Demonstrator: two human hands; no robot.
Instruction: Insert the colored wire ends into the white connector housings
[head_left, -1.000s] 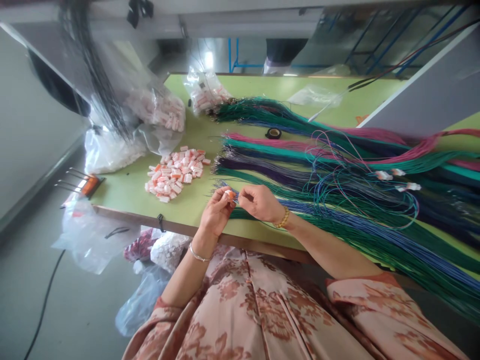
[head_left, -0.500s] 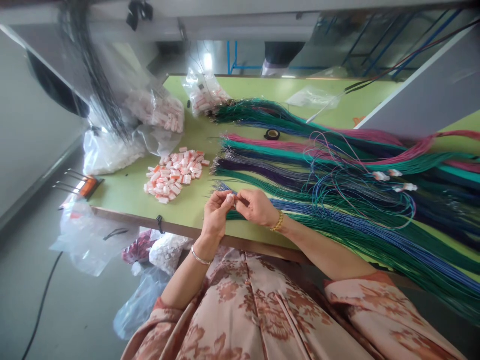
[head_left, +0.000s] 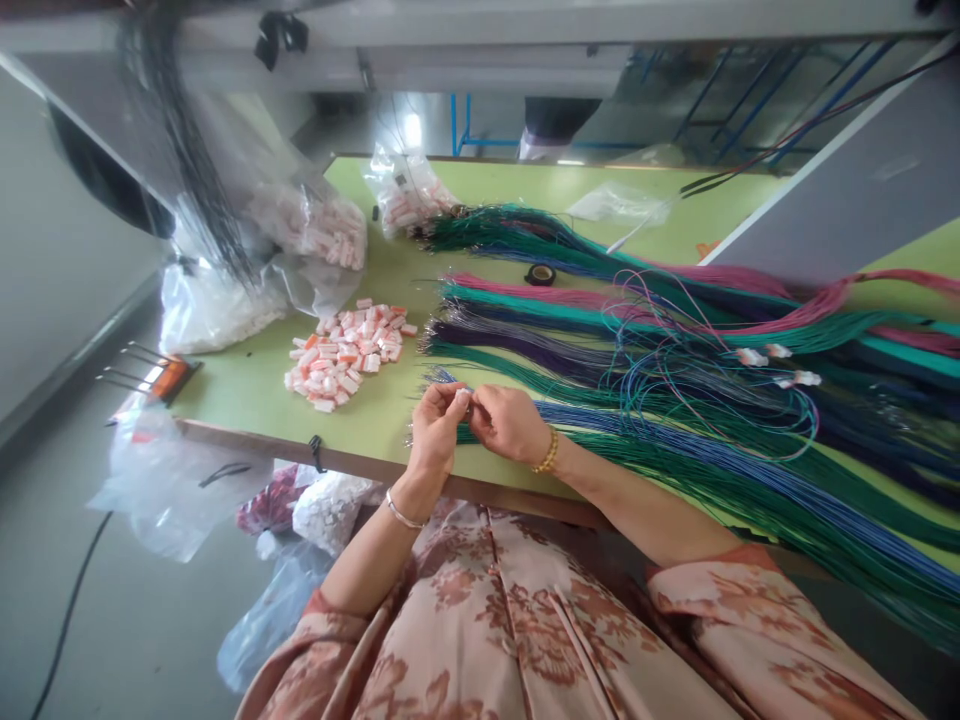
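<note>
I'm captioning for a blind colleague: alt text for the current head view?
A person's left hand and right hand pinch close together over a green table, anything held hidden from view. To their left lies a pile of small white-and-orange pieces; long blue, green and pink wires stretch rightward.

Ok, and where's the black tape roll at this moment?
In the head view, the tape roll lies slightly right of centre on the table, beyond the right hand, between the pink wires and the far green wires.
</note>
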